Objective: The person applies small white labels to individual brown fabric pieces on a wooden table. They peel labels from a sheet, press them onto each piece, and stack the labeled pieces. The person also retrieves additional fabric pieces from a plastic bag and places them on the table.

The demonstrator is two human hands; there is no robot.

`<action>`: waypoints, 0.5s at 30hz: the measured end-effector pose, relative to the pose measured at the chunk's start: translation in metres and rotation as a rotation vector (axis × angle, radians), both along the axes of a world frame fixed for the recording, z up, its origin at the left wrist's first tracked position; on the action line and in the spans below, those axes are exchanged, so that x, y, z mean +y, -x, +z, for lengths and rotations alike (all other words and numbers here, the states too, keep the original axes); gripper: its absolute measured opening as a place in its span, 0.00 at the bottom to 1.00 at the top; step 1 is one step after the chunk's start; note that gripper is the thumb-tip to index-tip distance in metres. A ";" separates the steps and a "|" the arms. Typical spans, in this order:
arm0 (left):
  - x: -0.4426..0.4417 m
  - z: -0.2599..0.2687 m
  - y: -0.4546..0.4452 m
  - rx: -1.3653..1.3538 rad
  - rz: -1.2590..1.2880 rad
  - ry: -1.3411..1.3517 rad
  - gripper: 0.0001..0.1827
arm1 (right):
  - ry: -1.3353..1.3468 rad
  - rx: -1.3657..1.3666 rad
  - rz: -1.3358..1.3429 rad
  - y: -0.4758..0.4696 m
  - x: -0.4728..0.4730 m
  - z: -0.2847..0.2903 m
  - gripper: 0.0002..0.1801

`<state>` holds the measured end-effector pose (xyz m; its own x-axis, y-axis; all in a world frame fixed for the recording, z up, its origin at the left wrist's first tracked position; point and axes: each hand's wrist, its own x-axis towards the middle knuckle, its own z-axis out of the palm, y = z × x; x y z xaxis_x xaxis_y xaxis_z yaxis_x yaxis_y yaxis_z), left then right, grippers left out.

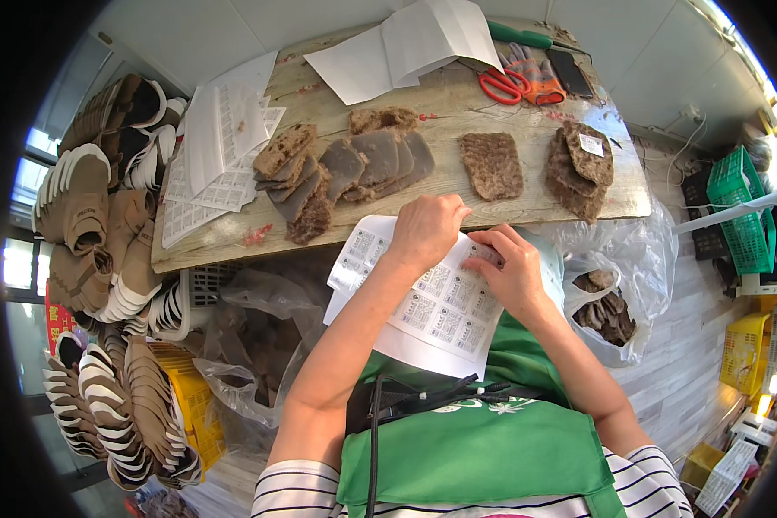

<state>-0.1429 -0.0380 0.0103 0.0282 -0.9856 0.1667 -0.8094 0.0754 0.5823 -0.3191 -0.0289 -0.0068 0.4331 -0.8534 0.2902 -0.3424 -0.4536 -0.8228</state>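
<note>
A sheet of printed stickers (437, 304) lies over my lap, on top of more white paper. My left hand (427, 230) is closed above the sheet's upper part, fingertips pinched together; whether a sticker is between them cannot be made out. The fingers of my right hand (508, 269) grip the sheet's upper right edge. Just beyond, on the wooden table (362, 236), lies a single brown fuzzy pad (491, 166). To its right a pile of such pads carries a white sticker (591, 145) on top. Several pads with smooth grey faces (379, 155) overlap left of the single one.
Sticker sheets (223, 188) cover the table's left end. Red-handled scissors (505, 86), work gloves (539, 78) and a phone (570, 73) lie at the back right. Stacked shoes (84, 194) stand at left; plastic bags (641, 278) hang or stand below the table's edge.
</note>
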 end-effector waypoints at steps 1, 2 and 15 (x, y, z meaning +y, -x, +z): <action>0.000 0.000 0.001 0.005 0.003 0.003 0.13 | 0.001 0.005 -0.006 -0.001 0.001 -0.001 0.19; 0.001 0.000 0.001 0.010 0.006 0.006 0.13 | 0.003 0.011 -0.013 -0.002 0.002 -0.003 0.18; -0.009 -0.003 0.003 -0.015 0.015 -0.107 0.13 | 0.386 -0.110 -0.086 -0.003 -0.004 -0.015 0.09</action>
<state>-0.1455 -0.0465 0.0073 0.0416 -0.9972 0.0615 -0.8189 0.0012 0.5740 -0.3162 -0.0329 -0.0217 0.3138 -0.7042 0.6369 -0.3122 -0.7100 -0.6312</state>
